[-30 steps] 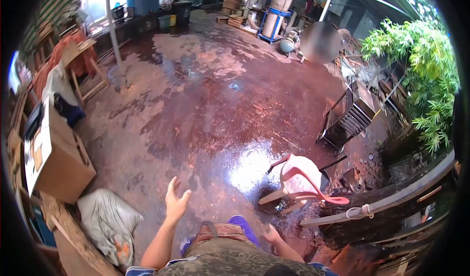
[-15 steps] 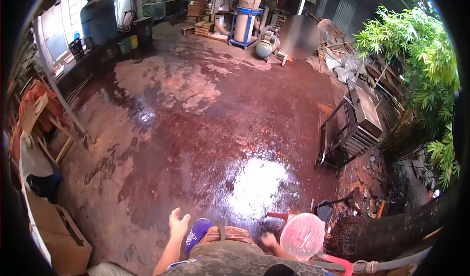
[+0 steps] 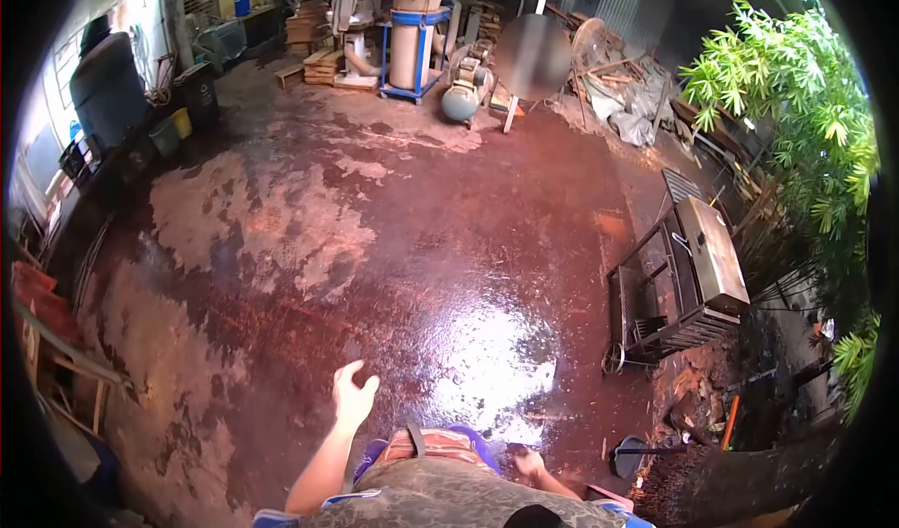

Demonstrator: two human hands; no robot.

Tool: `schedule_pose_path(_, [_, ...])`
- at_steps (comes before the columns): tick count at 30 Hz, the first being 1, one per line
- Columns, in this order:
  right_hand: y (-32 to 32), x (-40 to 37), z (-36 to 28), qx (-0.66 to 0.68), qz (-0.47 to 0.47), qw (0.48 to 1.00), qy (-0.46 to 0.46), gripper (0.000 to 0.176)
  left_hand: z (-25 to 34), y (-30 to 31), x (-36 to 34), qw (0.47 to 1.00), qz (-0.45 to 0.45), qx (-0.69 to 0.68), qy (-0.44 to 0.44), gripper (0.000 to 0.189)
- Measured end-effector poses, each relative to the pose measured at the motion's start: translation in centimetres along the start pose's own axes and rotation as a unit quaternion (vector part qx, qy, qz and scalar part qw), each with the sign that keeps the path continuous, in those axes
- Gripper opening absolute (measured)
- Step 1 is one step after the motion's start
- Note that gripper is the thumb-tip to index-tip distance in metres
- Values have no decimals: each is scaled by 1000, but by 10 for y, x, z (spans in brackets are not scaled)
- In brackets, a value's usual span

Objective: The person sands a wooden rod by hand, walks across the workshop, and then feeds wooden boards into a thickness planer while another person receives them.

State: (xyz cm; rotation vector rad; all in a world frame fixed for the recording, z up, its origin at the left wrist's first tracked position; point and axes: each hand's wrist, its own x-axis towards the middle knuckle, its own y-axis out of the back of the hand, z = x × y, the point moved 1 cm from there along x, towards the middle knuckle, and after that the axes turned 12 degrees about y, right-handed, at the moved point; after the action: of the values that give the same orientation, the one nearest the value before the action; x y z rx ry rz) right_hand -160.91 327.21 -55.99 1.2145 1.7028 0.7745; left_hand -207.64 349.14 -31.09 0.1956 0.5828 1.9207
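My left hand (image 3: 354,395) is held out ahead of my body over the wet floor (image 3: 309,341). Its fingers and thumb are spread, with nothing in them. Low beside my waist, my right hand (image 3: 530,462) shows small and partly foreshortened. Its fingers look loosely bent and apart, and no object is visible in it. Between the hands are a camouflage-patterned shirt (image 3: 449,495), a brown waist item with a dark strap (image 3: 416,440) and parts of purple shoes (image 3: 479,446). Neither hand touches anything that I can make out.
A metal barbecue-like cart (image 3: 688,275) stands right, near leafy plants (image 3: 777,107). A dark scoop-like container (image 3: 629,457) lies lower right. Farther back are an air compressor (image 3: 462,97), a blue-framed dust collector (image 3: 412,51), stacked wood (image 3: 323,65) and a dark tank (image 3: 108,88). The floor shines wet.
My body has moved forward over the floor, and the cart appears nearer. The pink-red seat-like object at my right has almost left view. My left hand stays spread; my right hand remains low.
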Motion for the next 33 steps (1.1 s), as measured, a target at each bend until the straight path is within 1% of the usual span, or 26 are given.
schedule_pose_path(1, [-50, -4, 49, -43, -59, 986, 151, 37, 36, -16, 34, 999, -21, 13, -44, 45])
schedule_pose_path(2, [-37, -12, 37, 39, -144, 989, -2, 37, 70, -34, 70, 995, -42, 25, -89, 45])
schedule_pose_path(3, [-15, -5, 24, 89, -178, 975, -100, 38, 92, -57, 107, 988, -50, 34, -140, 44])
schedule_pose_path(4, [-4, 8, 18, 111, -204, 961, -148, 38, 109, -80, 141, 985, -61, 51, -154, 43])
schedule_pose_path(6, [17, 63, 24, 127, -217, 951, -179, 38, 130, -135, 207, 979, -77, 66, -177, 43])
schedule_pose_path(8, [36, 133, 42, 134, -217, 948, -191, 38, 126, -203, 276, 979, -91, 86, -160, 43])
schedule_pose_path(10, [52, 212, 69, 136, -208, 952, -181, 38, 133, -261, 326, 983, -117, 110, -92, 47])
schedule_pose_path(11, [49, 257, 92, 125, -186, 963, -148, 38, 150, -285, 352, 982, -131, 124, -52, 48])
schedule_pose_path(12, [49, 307, 115, 102, -135, 982, -83, 38, 166, -307, 378, 984, -132, 122, -10, 51])
schedule_pose_path(13, [26, 349, 166, 10, 123, 966, 228, 39, 183, -322, 396, 983, -134, 121, 41, 53])
schedule_pose_path(14, [67, 422, 149, 26, -10, 998, -51, 42, 192, -336, 421, 987, -131, 88, 21, 57])
schedule_pose_path(15, [136, 483, 156, 53, -112, 986, -116, 42, 199, -351, 446, 988, -128, 80, 40, 58])
schedule_pose_path(16, [273, 553, 115, 67, -218, 958, -176, 43, 210, -361, 469, 992, -102, 69, 36, 58])
schedule_pose_path(17, [321, 627, 112, 108, -74, 955, -266, 41, 220, -373, 496, 995, -73, 57, 32, 57])
schedule_pose_path(18, [338, 694, 131, 111, 132, 976, -133, 49, 227, -386, 526, 997, -51, 36, 46, 57])
schedule_pose_path(19, [354, 772, 165, 15, 160, 978, -130, 54, 234, -398, 557, 998, -29, 17, 60, 57])
schedule_pose_path(20, [377, 842, 189, 131, 183, 967, -121, 52, 245, -412, 587, 996, -16, 10, 85, 57])
schedule_pose_path(22, [519, 921, 134, 266, 222, 930, -127, 44, 256, -453, 649, 990, 9, -51, 128, 57])
schedule_pose_path(25, [604, 1014, 129, 367, 310, 873, -87, 41, 258, -541, 749, 984, 10, -97, 148, 58])
schedule_pose_path(26, [589, 1050, 166, 336, 285, 891, -113, 41, 308, -563, 773, 986, -10, -50, 161, 58])
schedule_pose_path(27, [546, 1071, 218, 304, 255, 906, -145, 42, 336, -594, 803, 990, -23, -17, 134, 58])
schedule_pose_path(29, [505, 1074, 261, 189, 210, 951, -123, 41, 398, -658, 860, 996, -81, 18, 32, 56])
schedule_pose_path(30, [502, 1066, 262, 211, 160, 941, -212, 43, 452, -681, 883, 992, -112, 46, -19, 55])
schedule_pose_path(31, [505, 1040, 268, 190, 122, 933, -282, 47, 505, -705, 905, 984, -142, 76, -71, 53])
schedule_pose_path(32, [533, 1028, 264, 159, 45, 948, -274, 51, 549, -731, 929, 977, -158, 84, -112, 52])
schedule_pose_path(33, [520, 1018, 286, 179, -1, 933, -313, 50, 585, -763, 955, 969, -173, 89, -153, 50])
